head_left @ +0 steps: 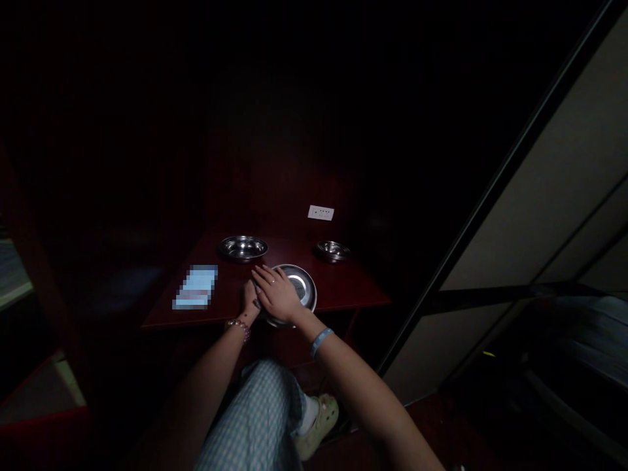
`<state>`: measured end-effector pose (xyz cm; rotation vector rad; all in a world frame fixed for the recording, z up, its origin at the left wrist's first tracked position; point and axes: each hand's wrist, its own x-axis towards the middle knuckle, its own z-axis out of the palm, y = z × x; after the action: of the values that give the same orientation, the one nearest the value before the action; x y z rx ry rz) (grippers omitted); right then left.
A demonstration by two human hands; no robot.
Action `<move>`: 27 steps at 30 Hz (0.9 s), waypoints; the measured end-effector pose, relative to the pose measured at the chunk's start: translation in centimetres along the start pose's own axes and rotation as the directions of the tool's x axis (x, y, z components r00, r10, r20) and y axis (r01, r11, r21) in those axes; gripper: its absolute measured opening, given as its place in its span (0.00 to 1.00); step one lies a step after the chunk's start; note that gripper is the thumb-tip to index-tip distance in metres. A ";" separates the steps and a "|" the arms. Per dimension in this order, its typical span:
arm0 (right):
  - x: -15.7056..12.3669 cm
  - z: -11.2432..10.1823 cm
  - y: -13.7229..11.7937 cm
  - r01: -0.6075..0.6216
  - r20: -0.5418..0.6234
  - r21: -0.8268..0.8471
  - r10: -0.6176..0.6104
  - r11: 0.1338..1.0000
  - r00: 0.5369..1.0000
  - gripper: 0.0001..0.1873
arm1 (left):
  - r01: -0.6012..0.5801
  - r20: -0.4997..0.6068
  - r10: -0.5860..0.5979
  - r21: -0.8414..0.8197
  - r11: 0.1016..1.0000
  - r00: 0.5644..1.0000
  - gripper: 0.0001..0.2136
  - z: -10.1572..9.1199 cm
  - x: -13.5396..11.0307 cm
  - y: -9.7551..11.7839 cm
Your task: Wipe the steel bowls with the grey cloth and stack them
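A shiny round metal bowl [308, 282] sits at the front edge of the dark red desk. I cannot tell which way up it is. My left hand [250, 299] is closed at the bowl's left rim, its fingers mostly hidden by the other hand and the bowl. Across the bowl's left side lies my right hand [279, 294], fingers stretched out and pointing left, overlapping the left one. Farther back stand a wide metal bowl [244, 248] on the left and smaller metal bowls [332, 251], seemingly stacked, on the right.
The dark red desk [228, 307] is set into a dark recess. A bright, pixelated flat thing [197, 286] lies at its left. A white power socket [320, 212] is on the back wall. Pale panels [534, 170] rise at the right. My knee [260, 399] is below the desk edge.
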<state>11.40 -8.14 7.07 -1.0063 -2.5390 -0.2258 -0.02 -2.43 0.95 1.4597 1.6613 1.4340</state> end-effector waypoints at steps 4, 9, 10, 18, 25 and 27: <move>0.0 -0.7 1.9 -0.097 -0.023 0.040 0.098 0.994 0.995 0.25 | 0.018 0.006 -0.017 -0.059 0.998 1.000 0.14 0.2 -0.7 0.4; 0.4 -1.6 4.6 -0.433 -0.090 0.004 0.432 0.901 0.897 0.21 | -0.003 -0.083 -0.012 -0.174 0.985 0.996 0.19 0.5 -0.9 1.0; 0.5 -1.7 5.0 -0.495 -0.086 -0.003 0.493 0.869 0.866 0.21 | 0.005 -0.090 -0.021 -0.175 0.985 0.996 0.19 0.5 -0.9 1.1; 1.7 -0.9 2.9 -0.566 -0.158 -0.029 0.555 0.824 0.817 0.20 | 0.050 -0.115 -0.067 -0.150 0.987 0.991 0.18 0.5 -0.6 1.2; 2.7 -0.3 0.6 -0.238 -0.044 0.012 0.238 0.971 0.970 0.21 | -0.018 -0.135 -0.023 -0.295 0.955 0.991 0.13 0.4 -1.1 0.5; 2.4 -0.5 1.4 -0.161 -0.021 0.041 0.162 0.986 0.987 0.20 | -0.046 -0.132 0.007 -0.295 0.955 0.991 0.13 0.5 -1.1 0.4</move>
<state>10.93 -5.82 8.54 -1.1800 -2.4152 -0.1402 0.86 -3.30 0.88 1.2474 1.4255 1.7410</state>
